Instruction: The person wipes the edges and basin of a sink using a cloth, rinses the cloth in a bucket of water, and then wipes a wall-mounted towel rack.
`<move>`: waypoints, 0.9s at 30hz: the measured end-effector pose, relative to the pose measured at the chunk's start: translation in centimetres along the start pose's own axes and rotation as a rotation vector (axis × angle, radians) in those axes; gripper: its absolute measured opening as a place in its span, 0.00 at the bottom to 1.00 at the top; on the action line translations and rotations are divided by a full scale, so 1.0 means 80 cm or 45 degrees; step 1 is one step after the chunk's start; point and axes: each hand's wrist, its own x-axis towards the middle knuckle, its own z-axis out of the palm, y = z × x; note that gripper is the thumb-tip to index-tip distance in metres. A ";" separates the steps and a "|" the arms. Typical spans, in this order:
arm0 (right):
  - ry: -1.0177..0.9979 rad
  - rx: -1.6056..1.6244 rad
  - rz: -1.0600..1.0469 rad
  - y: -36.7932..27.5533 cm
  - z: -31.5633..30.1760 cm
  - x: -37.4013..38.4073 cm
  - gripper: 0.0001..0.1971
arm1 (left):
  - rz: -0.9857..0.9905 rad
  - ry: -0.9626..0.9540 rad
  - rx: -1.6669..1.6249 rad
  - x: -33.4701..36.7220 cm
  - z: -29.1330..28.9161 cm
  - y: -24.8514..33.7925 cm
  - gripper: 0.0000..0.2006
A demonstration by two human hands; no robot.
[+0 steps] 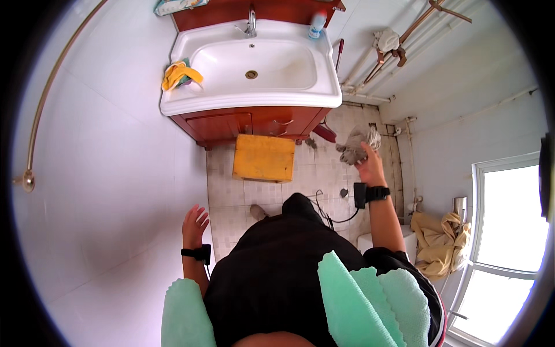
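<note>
My right hand [370,165] reaches forward, its fingers closed on a crumpled grey-beige cloth [354,148] held over the tiled floor, to the right of the sink cabinet. A black band with a small box is strapped to that wrist, and a dark cable runs from it. Down at my left side, my left hand [195,224] is empty with its fingers apart, near the white wall. It also wears a wrist band with a box. Light green cloths [364,306] lie over my shoulders.
Ahead stands a white washbasin [173,104] on a red-brown cabinet [214,127], with yellow cloths [180,75] and a blue-white bottle [315,26] on its rim. A wooden box [263,157] sits before it. Pipes [399,52], a tan cloth [439,240] and a window [511,214] are at right.
</note>
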 end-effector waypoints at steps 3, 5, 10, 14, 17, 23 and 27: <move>0.075 -0.120 -0.139 -0.030 0.009 0.014 0.16 | 0.024 -0.018 0.102 0.004 0.026 0.022 0.23; 0.093 -0.457 -0.391 -0.064 0.023 0.031 0.16 | 0.075 -0.027 0.187 0.008 0.038 0.034 0.22; 0.106 -0.986 -1.342 -0.125 0.071 0.111 0.20 | 0.131 0.027 0.215 0.021 0.065 0.059 0.22; 0.179 -1.497 -1.586 -0.117 0.129 0.161 0.25 | 0.161 0.093 0.188 0.037 0.098 0.078 0.21; -0.158 -2.053 -1.425 -0.035 0.085 0.276 0.33 | 0.182 0.046 0.221 0.069 0.156 0.097 0.22; -0.319 -2.276 -1.173 0.031 0.112 0.341 0.30 | 0.212 0.062 0.528 0.141 0.261 0.145 0.24; -0.449 -2.237 -1.292 0.017 0.145 0.394 0.27 | 0.407 0.067 0.896 0.239 0.304 0.148 0.27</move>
